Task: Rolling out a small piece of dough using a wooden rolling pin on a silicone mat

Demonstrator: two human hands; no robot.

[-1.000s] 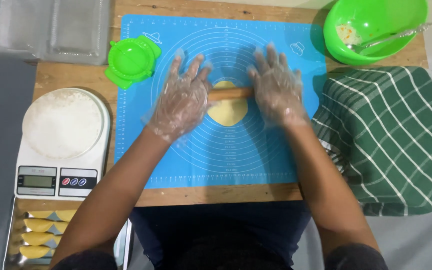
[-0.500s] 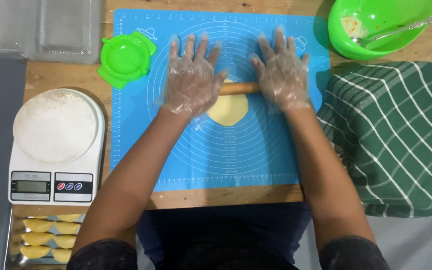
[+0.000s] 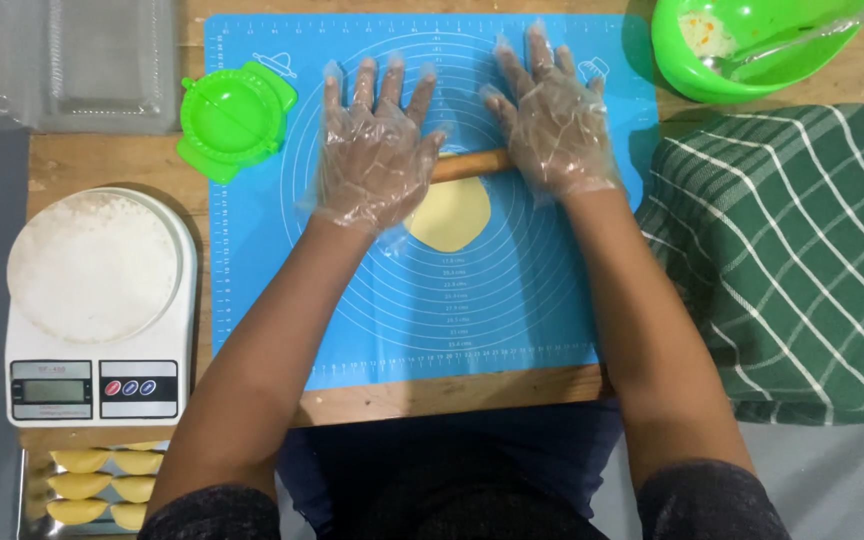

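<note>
hands (image 3: pixel 377 160) + rolling pin (image 3: pixel 470 165) | moved up over dough (image 3: pixel 449 216)

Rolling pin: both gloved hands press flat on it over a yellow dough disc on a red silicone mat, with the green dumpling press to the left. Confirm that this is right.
Not quite: the silicone mat is blue, not red, as the head view shows. The rest holds: the left hand and right hand, both in clear gloves, press flat on the wooden rolling pin over the yellow dough disc, with the green dumpling press to the left.

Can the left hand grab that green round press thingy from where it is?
Probably yes. The green dumpling press sits just beside the left hand, at the blue mat's corner, and nothing lies between them. The hand would first have to let go of the wooden rolling pin.
</note>
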